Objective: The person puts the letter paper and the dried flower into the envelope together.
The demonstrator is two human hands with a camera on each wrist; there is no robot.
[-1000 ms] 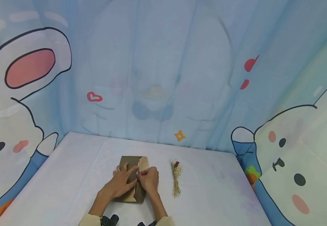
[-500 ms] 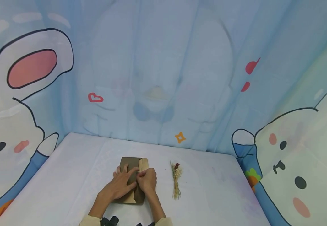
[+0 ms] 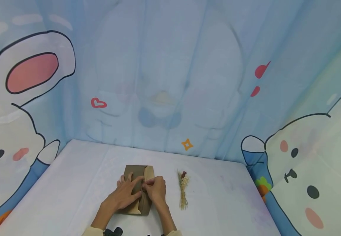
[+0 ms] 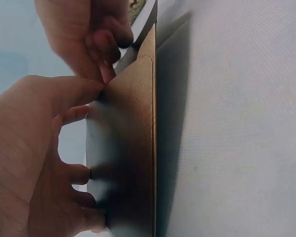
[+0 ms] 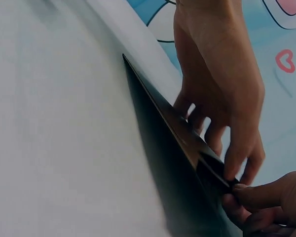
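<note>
A brown kraft-paper envelope (image 3: pixel 135 171) lies on the white table, its long flap (image 3: pixel 145 206) folded along the right side. My left hand (image 3: pixel 125 192) rests on it with fingers spread, the fingertips pressing the paper in the left wrist view. At the flap's edge my right hand (image 3: pixel 156 190) pinches the paper between thumb and index finger, right beside the left thumb and index fingertips. In the right wrist view the right thumb (image 5: pixel 261 195) sits on the dark paper edge, and part of the pinch is hidden by the fingers.
A small bunch of dried flowers (image 3: pixel 183 187) lies to the right of the envelope. The white tabletop (image 3: pixel 223 196) reaches back to a blue cartoon curtain (image 3: pixel 164 65), which also hangs at both sides.
A white strip with red marks showed along the flap edge a second ago and is out of sight now. The right hand shifts slightly along the edge; the left hand stays in place.
</note>
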